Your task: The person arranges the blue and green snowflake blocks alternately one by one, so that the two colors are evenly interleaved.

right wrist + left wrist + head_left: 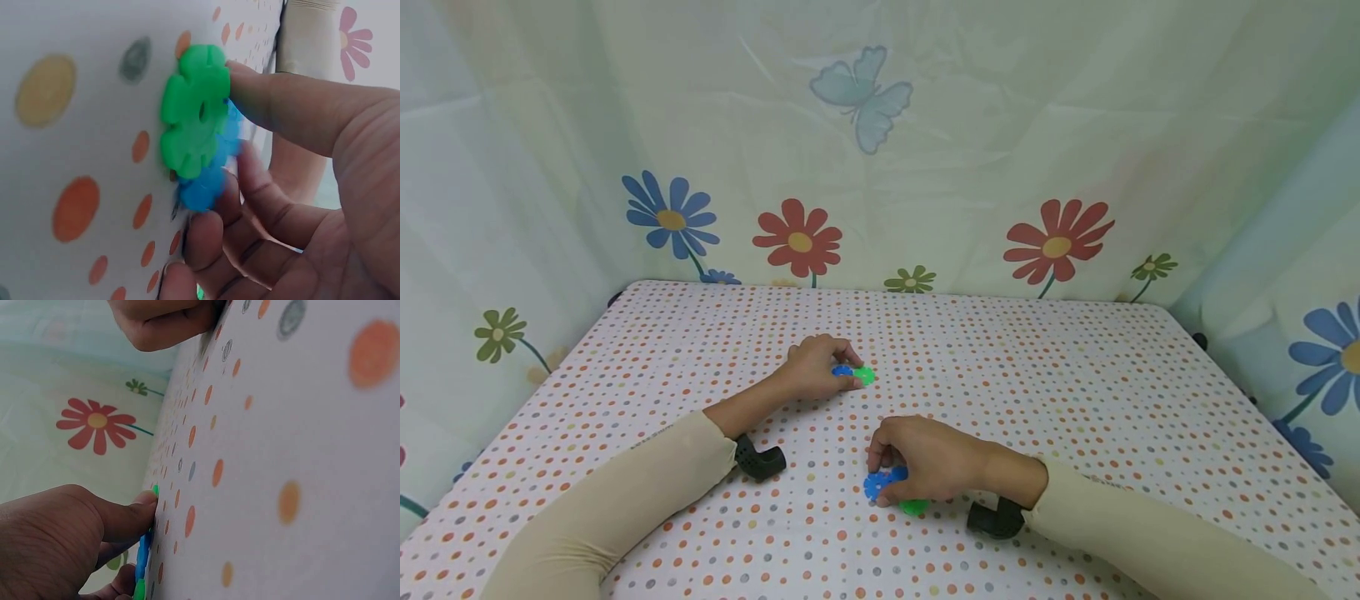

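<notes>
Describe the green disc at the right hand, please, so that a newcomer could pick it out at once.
Over the dotted tablecloth, find the right hand, lower in the head view. By its thumb is a notched, bright green disc, set apart by colour from the blue pieces beside it.

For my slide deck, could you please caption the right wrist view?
A right hand holds a green notched disc and blurred blue pieces, dotted cloth alongside.
</notes>
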Tool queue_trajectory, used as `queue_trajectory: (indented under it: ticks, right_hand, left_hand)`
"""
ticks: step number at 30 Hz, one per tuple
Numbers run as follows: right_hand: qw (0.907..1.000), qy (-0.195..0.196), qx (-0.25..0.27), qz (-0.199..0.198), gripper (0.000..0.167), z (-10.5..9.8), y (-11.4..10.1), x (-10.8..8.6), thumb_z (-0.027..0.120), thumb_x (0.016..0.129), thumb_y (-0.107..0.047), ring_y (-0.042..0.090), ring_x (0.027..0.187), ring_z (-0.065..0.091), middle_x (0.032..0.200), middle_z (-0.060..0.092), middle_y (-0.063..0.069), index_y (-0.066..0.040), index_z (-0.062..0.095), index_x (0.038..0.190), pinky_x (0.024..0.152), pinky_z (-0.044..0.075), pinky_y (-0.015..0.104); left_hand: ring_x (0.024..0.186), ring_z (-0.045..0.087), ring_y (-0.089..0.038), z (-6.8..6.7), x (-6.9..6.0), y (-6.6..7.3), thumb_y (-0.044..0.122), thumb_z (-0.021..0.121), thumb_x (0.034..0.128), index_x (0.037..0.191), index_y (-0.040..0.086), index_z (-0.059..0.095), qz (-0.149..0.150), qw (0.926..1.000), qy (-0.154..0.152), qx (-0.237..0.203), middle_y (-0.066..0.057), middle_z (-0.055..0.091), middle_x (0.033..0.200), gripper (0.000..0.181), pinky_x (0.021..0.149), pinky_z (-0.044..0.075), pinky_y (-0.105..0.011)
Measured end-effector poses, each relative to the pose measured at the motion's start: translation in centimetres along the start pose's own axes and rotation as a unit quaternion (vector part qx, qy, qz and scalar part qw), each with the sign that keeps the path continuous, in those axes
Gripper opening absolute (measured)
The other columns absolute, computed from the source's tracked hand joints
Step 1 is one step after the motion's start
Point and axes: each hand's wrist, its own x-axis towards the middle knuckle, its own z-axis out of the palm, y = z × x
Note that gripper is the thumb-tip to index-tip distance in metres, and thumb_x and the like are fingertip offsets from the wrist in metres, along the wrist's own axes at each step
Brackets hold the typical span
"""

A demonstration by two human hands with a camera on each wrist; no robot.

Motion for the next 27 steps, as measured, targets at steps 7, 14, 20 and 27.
queue_trajectory:
  ticks: [7, 14, 20, 27]
  right_hand:
    - [0.9992, -0.019, 0.014, -0.033, 0.024, 0.10, -0.03, 0.09, 0.079, 0.084, -0.021, 0.001, 0.085, 0.054, 0.092, 0.057, -0.013, -0.022, 0.061, 0.100, 0.079, 0.047, 0.018]
    - [0.9975, -0.019, 0.006, -0.068, 0.021, 0.19, 0.23, 0.02, 0.075, 0.089, -0.022, 0.001, 0.082, 0.054, 0.091, 0.057, -0.013, -0.022, 0.064, 0.107, 0.076, 0.047, 0.016]
    - [0.9982, 0.005, 0.011, -0.059, 0.019, 0.18, 0.19, 0.10, 0.075, 0.088, -0.022, 0.001, 0.073, 0.055, 0.086, 0.060, -0.013, -0.018, 0.068, 0.106, 0.068, 0.048, 0.016]
    - [0.9991, 0.021, 0.021, -0.032, 0.020, -0.18, 0.63, 0.44, 0.074, 0.089, -0.020, 0.000, 0.067, 0.053, 0.082, 0.061, -0.014, -0.016, 0.069, 0.108, 0.062, 0.046, 0.018]
  left_hand:
    - [0.109, 0.062, -0.024, -0.08, -0.02, 0.05, 0.038, 0.078, 0.0836, 0.104, 0.026, 0.072, 0.005, 1.0000, -0.001, -0.003, 0.001, 0.071, 0.111, 0.025, 0.095, 0.038, -0.057]
    - [0.108, 0.062, -0.024, -0.18, -0.08, -0.02, 0.038, 0.078, 0.0838, 0.104, 0.026, 0.071, 0.014, 0.9999, 0.001, 0.003, 0.000, 0.071, 0.111, 0.024, 0.092, 0.039, -0.056]
    - [0.108, 0.062, -0.024, -0.17, -0.08, -0.03, 0.039, 0.078, 0.0838, 0.103, 0.026, 0.071, 0.012, 0.9999, 0.001, 0.006, 0.001, 0.071, 0.111, 0.024, 0.093, 0.039, -0.057]
    - [0.109, 0.061, -0.024, -0.14, -0.03, 0.01, 0.039, 0.078, 0.0836, 0.104, 0.026, 0.071, 0.009, 0.9999, 0.000, 0.005, 0.001, 0.070, 0.112, 0.025, 0.095, 0.038, -0.057]
